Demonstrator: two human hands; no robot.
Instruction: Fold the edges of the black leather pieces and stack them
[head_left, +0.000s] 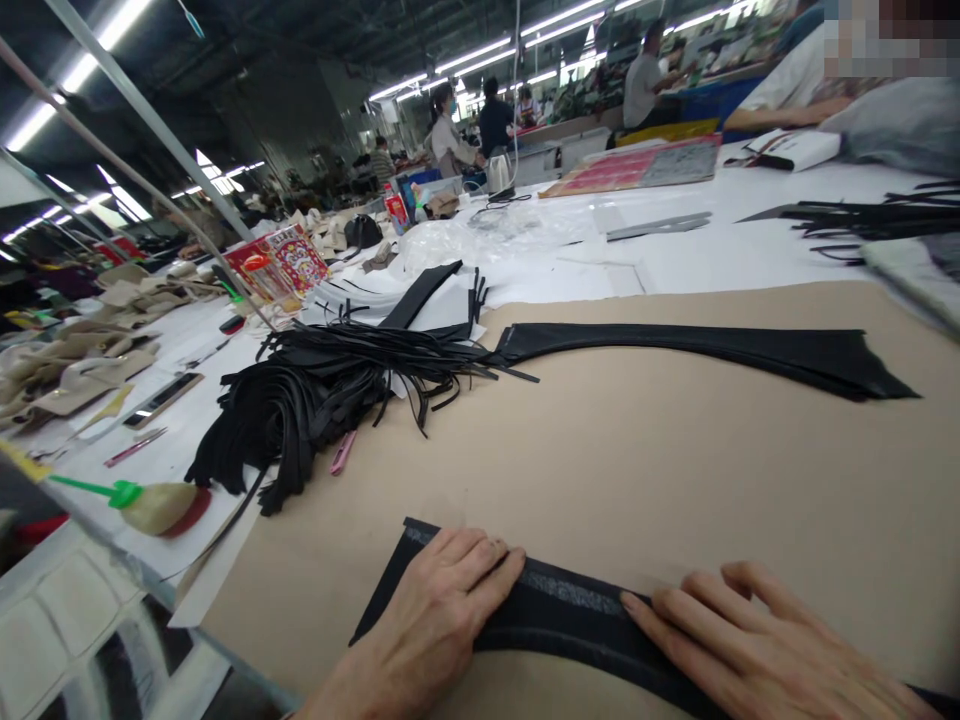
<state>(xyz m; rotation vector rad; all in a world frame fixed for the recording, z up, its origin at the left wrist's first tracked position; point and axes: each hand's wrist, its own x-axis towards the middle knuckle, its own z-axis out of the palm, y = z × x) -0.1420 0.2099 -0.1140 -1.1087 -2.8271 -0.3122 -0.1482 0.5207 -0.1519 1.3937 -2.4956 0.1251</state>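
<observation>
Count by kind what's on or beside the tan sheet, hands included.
Hands: 2, left hand, right hand
Flat black pieces: 2, near piece, far piece
Black strip pile: 1
Pink tool: 1
Green-handled tool: 1
Total: 7

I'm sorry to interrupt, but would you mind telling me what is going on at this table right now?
A person lays both bare hands flat on a curved black strip of sheet material with a greyish band along its top edge. The left hand covers its left end and the right hand lies further right. The strip lies on a tan paper sheet. Beyond are a long black curved piece and a tangled heap of black strips.
</observation>
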